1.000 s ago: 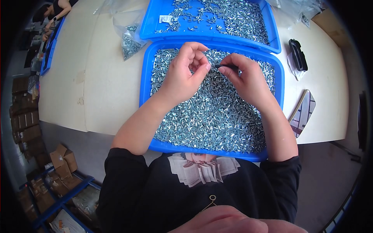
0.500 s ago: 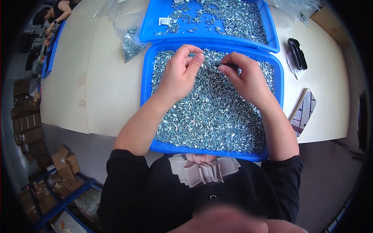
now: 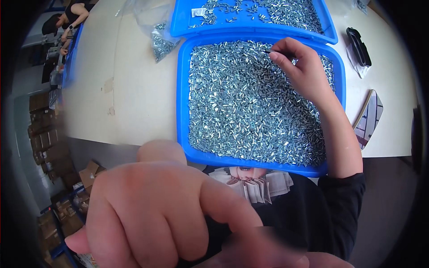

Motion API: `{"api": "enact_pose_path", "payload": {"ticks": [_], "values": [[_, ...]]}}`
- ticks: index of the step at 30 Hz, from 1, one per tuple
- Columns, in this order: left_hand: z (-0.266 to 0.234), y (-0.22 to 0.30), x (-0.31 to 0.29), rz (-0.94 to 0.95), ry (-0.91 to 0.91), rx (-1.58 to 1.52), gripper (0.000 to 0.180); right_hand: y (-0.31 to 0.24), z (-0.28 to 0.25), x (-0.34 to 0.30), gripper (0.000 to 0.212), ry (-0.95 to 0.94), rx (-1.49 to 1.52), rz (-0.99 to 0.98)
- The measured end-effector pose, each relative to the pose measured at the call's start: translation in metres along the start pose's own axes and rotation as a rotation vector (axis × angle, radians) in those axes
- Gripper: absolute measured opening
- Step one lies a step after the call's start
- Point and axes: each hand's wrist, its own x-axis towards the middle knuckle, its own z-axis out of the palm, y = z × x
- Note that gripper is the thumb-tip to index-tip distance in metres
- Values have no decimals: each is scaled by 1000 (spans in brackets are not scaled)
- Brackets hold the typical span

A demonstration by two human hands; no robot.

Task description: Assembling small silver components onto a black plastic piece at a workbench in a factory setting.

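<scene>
Brown cardboard boxes (image 3: 44, 152) crowd the floor at the far left, below the edge of the pale surface (image 3: 134, 98). Another person (image 3: 73, 15) sits at the upper left corner, beside a distant blue tray. The left hand (image 3: 165, 214) fills the lower left of the view, raised close to the camera and blurred, its fingers curled into a loose fist; whether it holds anything cannot be told. A clear plastic bag (image 3: 158, 33) with some small metal parts lies on the surface just left of the trays. The near blue tray (image 3: 182, 111) is full of small shiny metal pieces (image 3: 241, 107). Behind it, touching its far rim, sits a second blue tray (image 3: 178, 22) with a thinner scatter of the same pieces. The right hand (image 3: 301, 71) rests over the upper right part of the near tray, fingers pinched shut on a thin dark tool (image 3: 273, 52) whose tip points left over the pieces. Further right on the surface lie a black object (image 3: 359, 44) and a flat patterned card (image 3: 371, 118).
</scene>
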Motion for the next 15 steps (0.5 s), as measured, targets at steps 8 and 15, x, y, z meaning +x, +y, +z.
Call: {"api": "enact_pose_path", "payload": {"ticks": [8,15], "values": [[-4,-4,6,40,-47,94,36,-3,0,2,20,-3,-2,-13],[-3,-5,14,17,-84,37,44,-9,-2,3,19,-9,2,-26]]}}
